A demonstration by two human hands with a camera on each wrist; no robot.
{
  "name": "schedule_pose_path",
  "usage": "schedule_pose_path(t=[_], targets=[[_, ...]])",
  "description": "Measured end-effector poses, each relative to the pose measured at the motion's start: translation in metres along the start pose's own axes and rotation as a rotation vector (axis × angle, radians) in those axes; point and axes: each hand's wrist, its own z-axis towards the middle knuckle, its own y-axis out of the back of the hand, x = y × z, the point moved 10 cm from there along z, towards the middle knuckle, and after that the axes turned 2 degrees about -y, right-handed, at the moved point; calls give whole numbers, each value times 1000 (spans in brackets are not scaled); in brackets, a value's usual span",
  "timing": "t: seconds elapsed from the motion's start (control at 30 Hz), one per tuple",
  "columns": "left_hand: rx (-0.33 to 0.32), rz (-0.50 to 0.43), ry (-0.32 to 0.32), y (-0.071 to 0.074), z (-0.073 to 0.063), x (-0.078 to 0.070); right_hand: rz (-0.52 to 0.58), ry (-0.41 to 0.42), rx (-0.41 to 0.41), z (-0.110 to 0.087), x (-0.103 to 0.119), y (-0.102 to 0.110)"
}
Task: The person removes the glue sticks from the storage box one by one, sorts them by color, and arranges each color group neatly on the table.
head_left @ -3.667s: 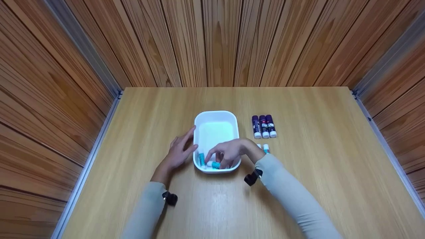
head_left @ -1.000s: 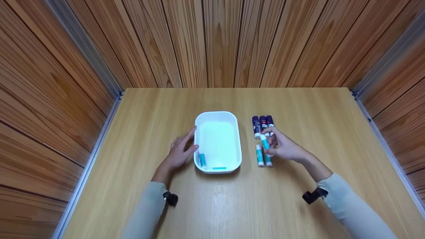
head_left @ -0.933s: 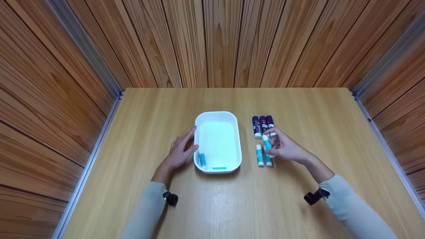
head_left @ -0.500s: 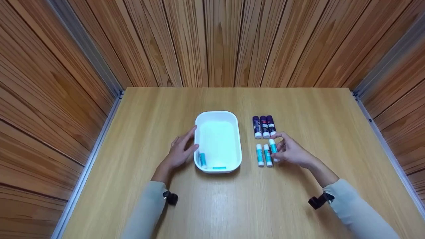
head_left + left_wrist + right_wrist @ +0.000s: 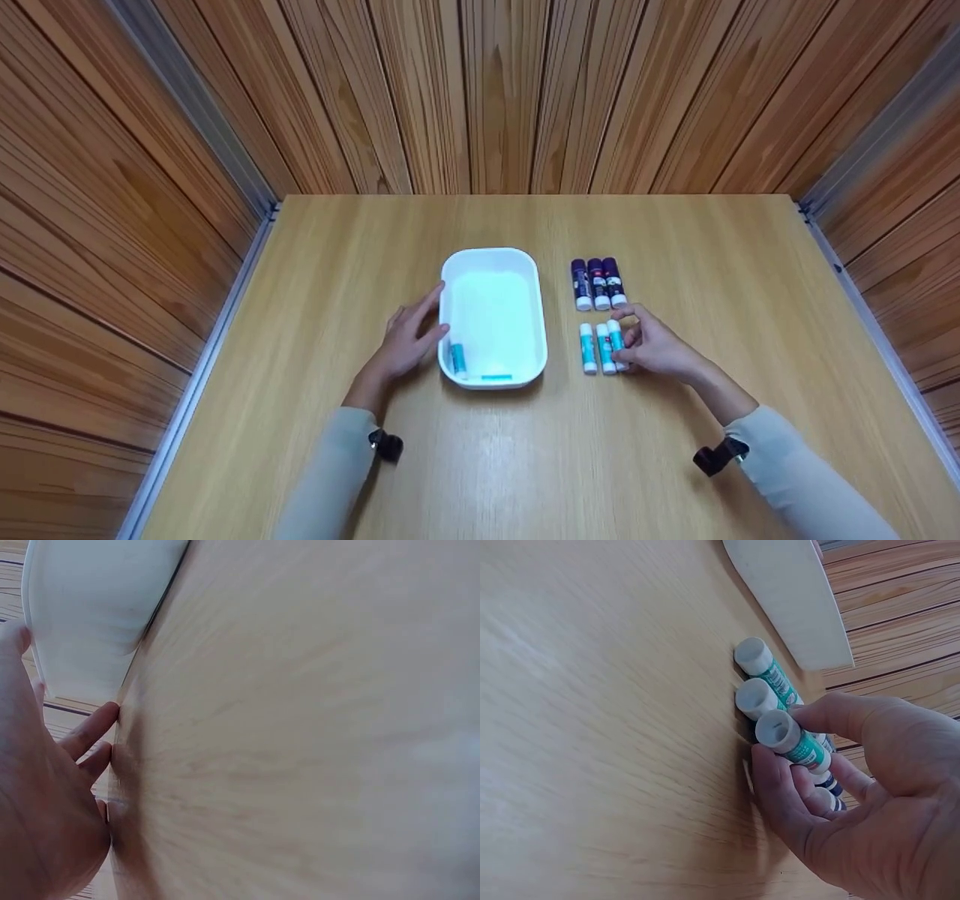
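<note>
In the head view my right hand [image 5: 652, 345] pinches a white and teal glue stick [image 5: 616, 335] between thumb and fingers. It lies close against the right side of two matching glue sticks, the nearer one [image 5: 605, 349] and the outer one [image 5: 587, 349]. The right wrist view shows the held glue stick [image 5: 791, 741] slightly raised and tilted, its round white end towards the camera. My left hand [image 5: 405, 341] touches the left rim of a white plastic tub [image 5: 541, 322] with extended fingers. Inside the tub, a teal glue stick [image 5: 458, 360] leans at the lower left corner; another [image 5: 496, 377] shows at the near wall.
Three dark purple glue sticks with white ends, the middle one [image 5: 598, 283] among them, lie side by side behind the teal row. Wood-panelled walls enclose the table [image 5: 480, 465] at the back and both sides.
My right hand has left the tub with a teal glue stick, carried it right, and lowered it beside the two others. My left hand has stayed at the tub's rim.
</note>
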Motion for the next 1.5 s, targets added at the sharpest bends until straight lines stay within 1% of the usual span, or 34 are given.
schedule_pose_path(t=[0.13,0.33,0.63,1.03,1.23,1.43,1.5], targets=[[-4,11,1,0,0,1,-6,-12,3,1,-2,-1],[-4,16,-2,2,4,-1,-23,-18,-8,6,1,0],[5,10,2,0,2,1,-31,-60,-1,5,-2,-1],[1,15,1,0,1,0,-39,-74,-1,6,-3,-1],[0,25,4,-1,2,0,-44,-60,4,3,0,2],[-1,22,8,0,2,1,-59,-25,1,2,11,11],[2,20,10,-1,2,2,-75,-30,-9,3,15,13]])
